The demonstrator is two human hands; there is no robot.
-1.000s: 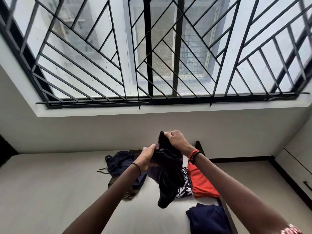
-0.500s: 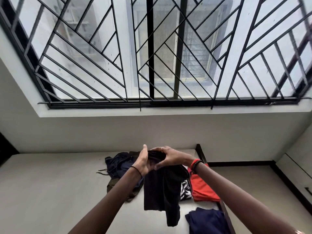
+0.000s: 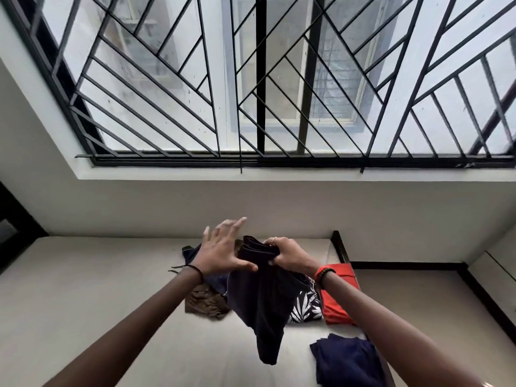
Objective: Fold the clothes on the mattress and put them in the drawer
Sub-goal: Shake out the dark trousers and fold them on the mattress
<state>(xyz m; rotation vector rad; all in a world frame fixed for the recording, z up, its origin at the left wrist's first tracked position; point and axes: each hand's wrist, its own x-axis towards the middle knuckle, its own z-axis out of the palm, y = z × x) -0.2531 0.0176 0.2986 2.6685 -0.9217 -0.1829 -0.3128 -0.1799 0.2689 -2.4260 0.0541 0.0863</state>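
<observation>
A dark garment [image 3: 262, 297] hangs in the air above the pale mattress [image 3: 92, 297]. My right hand [image 3: 284, 254] grips its bunched top edge. My left hand [image 3: 223, 248] is spread flat, fingers apart, with the thumb against the cloth's left side. Under the garment lies a pile: a navy piece [image 3: 192, 252], a brown piece [image 3: 205, 301], a black-and-white leaf-print piece [image 3: 305, 305] and a folded orange-red piece [image 3: 337, 297]. A folded navy garment [image 3: 349, 361] rests near the mattress's right edge.
A dark bed frame [image 3: 339, 245] runs along the mattress's right side, with floor [image 3: 418, 303] beyond it. A white cabinet with a drawer [image 3: 499, 272] stands at the far right. A barred window [image 3: 279, 79] fills the wall above.
My left hand has let go of the garment's top and spread open. My right hand now holds the gathered edge alone, and the cloth hangs in a narrower fold.
</observation>
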